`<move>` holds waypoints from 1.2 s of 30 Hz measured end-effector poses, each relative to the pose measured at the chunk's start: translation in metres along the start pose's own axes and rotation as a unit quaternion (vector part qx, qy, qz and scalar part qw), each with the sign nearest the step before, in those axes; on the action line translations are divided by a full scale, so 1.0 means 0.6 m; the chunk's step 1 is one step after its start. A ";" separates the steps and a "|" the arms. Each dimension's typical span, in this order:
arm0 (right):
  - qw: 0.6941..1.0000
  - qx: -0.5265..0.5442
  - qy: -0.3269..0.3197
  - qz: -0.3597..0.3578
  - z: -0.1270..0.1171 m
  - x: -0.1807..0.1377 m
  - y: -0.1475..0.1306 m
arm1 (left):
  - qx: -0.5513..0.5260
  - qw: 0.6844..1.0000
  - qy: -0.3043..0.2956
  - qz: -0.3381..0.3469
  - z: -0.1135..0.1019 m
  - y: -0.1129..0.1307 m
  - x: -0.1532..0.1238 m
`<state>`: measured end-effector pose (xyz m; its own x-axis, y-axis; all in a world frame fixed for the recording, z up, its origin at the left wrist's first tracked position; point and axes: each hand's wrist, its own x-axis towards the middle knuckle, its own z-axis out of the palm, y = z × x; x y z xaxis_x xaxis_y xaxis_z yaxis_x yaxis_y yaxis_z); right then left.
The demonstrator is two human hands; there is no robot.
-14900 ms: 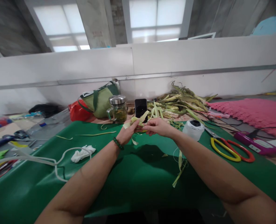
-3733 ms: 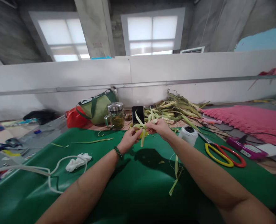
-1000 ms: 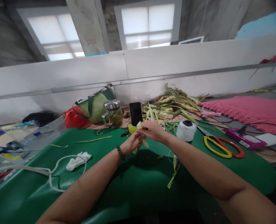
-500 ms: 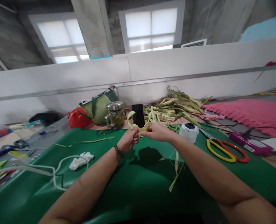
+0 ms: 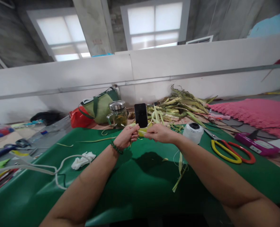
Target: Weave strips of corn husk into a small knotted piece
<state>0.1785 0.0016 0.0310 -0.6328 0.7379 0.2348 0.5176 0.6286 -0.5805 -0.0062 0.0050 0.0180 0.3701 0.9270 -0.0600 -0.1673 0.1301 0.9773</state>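
Observation:
My left hand (image 5: pixel 128 136), with a dark beaded bracelet at its wrist, pinches one end of a pale green corn husk strip (image 5: pixel 142 131). My right hand (image 5: pixel 160 133) is closed on the strip's other end. A short stretch shows between the two hands, above the green mat (image 5: pixel 135 195). Just behind them a black phone (image 5: pixel 141 115) stands upright. The fingers hide most of the strip. Right of my right hand stands a white spool of thread (image 5: pixel 193 134), and husk scraps (image 5: pixel 180 173) lie below it.
Scissors (image 5: pixel 233 152) with yellow and red handles lie at the right. A heap of husks (image 5: pixel 184 102) lies at the back. A lidded glass mug (image 5: pixel 117 114) stands beside a green bag (image 5: pixel 99 108). Crumpled white tissue (image 5: pixel 83 160) and a white cord (image 5: pixel 59 170) lie left.
My hands have moved slightly apart, the left one shifting left. The curled husk ends that stood above my fingers have dropped, and the strip now runs flatter between my hands.

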 end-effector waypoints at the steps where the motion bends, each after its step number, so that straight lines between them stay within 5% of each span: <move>1: 1.000 0.010 -0.007 -0.001 -0.005 -0.001 0.001 | -0.004 1.000 -0.006 -0.002 0.000 0.002 -0.002; 6: 0.996 0.067 -0.051 -0.009 -0.011 0.000 0.011 | -0.032 0.997 -0.038 -0.054 0.001 0.002 -0.006; 11: 0.993 0.107 -0.026 -0.031 0.017 0.010 0.016 | 0.011 0.998 -0.050 -0.022 0.008 -0.008 -0.007; 16: 0.999 0.032 0.023 -0.015 0.022 0.011 0.012 | 0.067 0.998 -0.009 0.011 0.011 -0.014 -0.005; 22: 0.999 0.005 -0.026 -0.025 -0.006 0.005 0.017 | 0.178 0.983 0.007 0.038 0.008 -0.018 -0.001; 27: 0.991 0.054 0.123 -0.025 0.010 0.015 0.020 | 0.261 0.963 -0.029 0.064 0.016 -0.034 -0.002; 30: 0.978 0.157 0.139 -0.004 0.029 0.021 0.016 | 0.281 0.956 -0.043 0.076 0.024 -0.042 -0.003; 36: 0.908 0.345 0.234 0.036 0.034 0.027 0.015 | 0.213 0.974 -0.028 0.070 0.033 -0.033 -0.011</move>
<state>0.1612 0.0139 0.0138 -0.2128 0.8966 0.3883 -0.0385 0.3894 -0.9203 0.0124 -0.0108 0.0030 0.4218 0.9033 0.0787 0.1714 -0.1647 0.9713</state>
